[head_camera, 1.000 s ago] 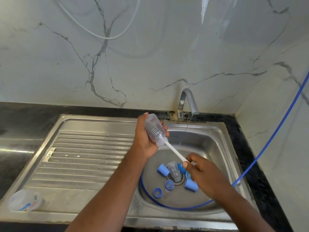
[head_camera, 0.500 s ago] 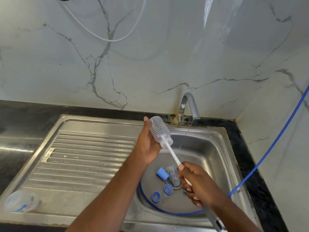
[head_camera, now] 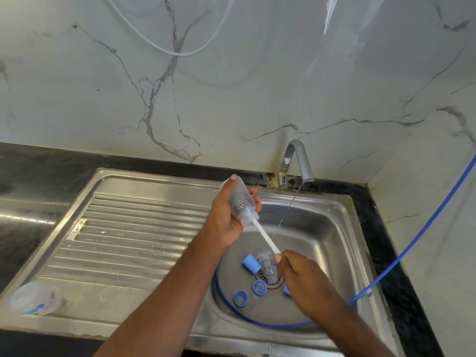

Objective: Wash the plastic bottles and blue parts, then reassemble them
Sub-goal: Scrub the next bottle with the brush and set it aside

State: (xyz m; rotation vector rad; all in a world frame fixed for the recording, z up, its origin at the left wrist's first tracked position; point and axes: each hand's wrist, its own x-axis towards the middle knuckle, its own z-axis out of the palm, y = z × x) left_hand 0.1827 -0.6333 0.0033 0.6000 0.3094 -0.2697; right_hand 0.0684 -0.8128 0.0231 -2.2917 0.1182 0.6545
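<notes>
Sink (head_camera: pixel 324 235), tap trickling. Left hand (head_camera: pixel 226 215) clamped round bottle (head_camera: pixel 240 202), raised slightly versus a second ago. Right hand (head_camera: pixel 301 276), below it, grips brush (head_camera: pixel 265 235), bristles inside the bottle. Judged: scrubbing mid-stroke. Blue parts (head_camera: pixel 251 264) beneath both hands, not yet reassembled.

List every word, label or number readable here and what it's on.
Nothing here can be read.
Label on the clear tub on the drainboard: blue and red print, too blurred.
The plastic bottle in the left hand, the white brush in the right hand, the blue parts: no print visible.
</notes>
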